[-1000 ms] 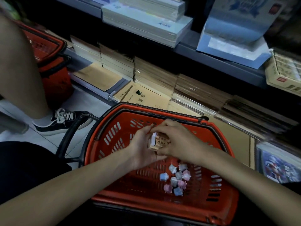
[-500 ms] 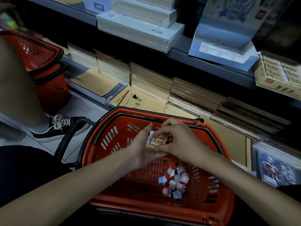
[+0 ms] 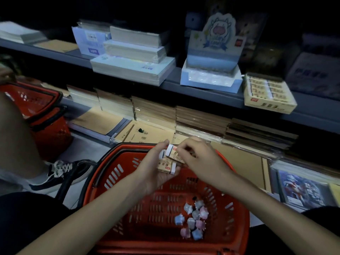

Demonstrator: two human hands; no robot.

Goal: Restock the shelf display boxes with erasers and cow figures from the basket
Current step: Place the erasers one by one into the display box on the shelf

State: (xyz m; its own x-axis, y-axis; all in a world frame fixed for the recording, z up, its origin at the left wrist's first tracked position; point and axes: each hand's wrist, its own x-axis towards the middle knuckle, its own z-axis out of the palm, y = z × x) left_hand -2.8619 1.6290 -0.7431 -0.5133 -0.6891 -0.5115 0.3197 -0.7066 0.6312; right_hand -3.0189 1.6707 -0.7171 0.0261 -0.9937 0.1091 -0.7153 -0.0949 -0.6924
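At the far left of the floor stands a second red basket [image 3: 42, 107], and just right of it another person's leg ends in a dark sneaker [image 3: 64, 172] with white laces. Above, along the upper shelf [image 3: 128, 78], paper stacks [image 3: 134, 59] run rightward to a blue cow display box [image 3: 211, 70] with a cartoon cow on its back card, its tray looking bare of figures — then, just beside it, the yellow eraser display box [image 3: 268, 92], partly filled with rows of erasers. Below that shelf lie brown notebook stacks [image 3: 154, 111].

Closer to me, over the far rim of my red basket [image 3: 165, 243], my left hand [image 3: 156, 168] lies palm-up, its grip cupped around a small pile of erasers [image 3: 168, 162] in cream-and-white sleeves. How many I hold I cannot tell; at least two show. My right hand [image 3: 200, 157] meets it from the right, thumb and fingertips pinched narrow on the end of the topmost eraser [image 3: 173, 150], which rests tilted on the pile.

Down in the basket's bottom, toward its right side, sits a loose cluster of cow figures [image 3: 193, 221] in pink, blue and grey, touching one another — well apart from both hands.
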